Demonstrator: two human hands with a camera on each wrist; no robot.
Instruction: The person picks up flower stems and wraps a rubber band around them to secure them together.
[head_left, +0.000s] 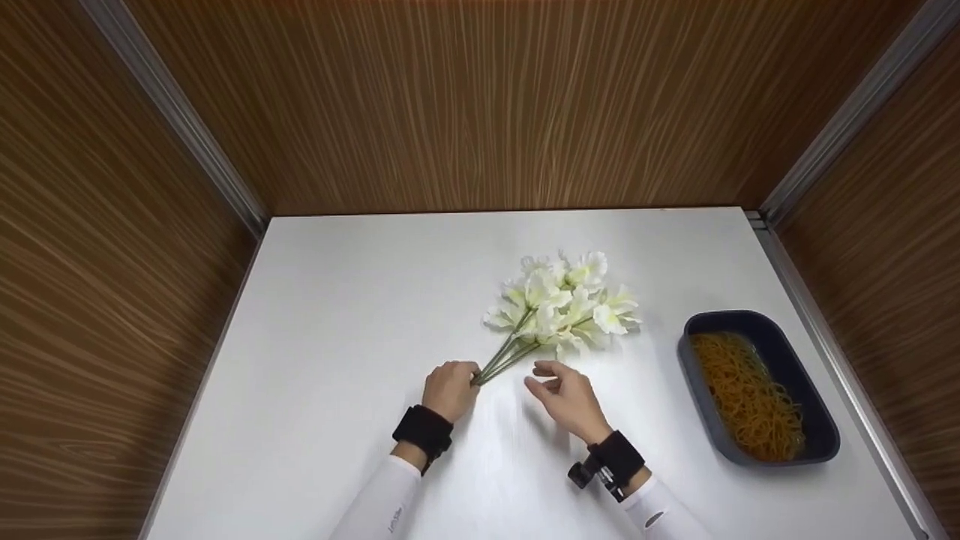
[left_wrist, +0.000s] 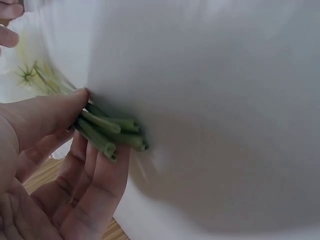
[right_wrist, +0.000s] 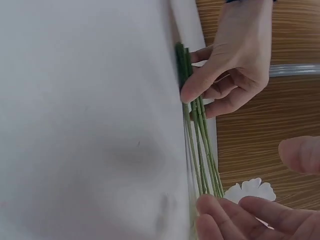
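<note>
White flowers (head_left: 559, 304) with green stems (head_left: 506, 358) lie slanting over the white table, blossoms toward the back right. My left hand (head_left: 450, 390) pinches the stems near their cut ends; in the left wrist view the thumb and fingers (left_wrist: 107, 182) close round the bundle (left_wrist: 107, 130). Just right of the stems is my right hand (head_left: 571, 401), its fingers loosely bent and holding nothing. The right wrist view has its fingers (right_wrist: 250, 217) beside the lower part of the stems (right_wrist: 200, 145), thumb apart; whether they touch cannot be told.
A dark blue-grey tub (head_left: 701, 397) holding orange noodle-like strands (head_left: 746, 397) stands on the right side of the white table (head_left: 337, 300). Wood-patterned panels (head_left: 480, 105) with metal edge strips enclose the table at the back and both sides.
</note>
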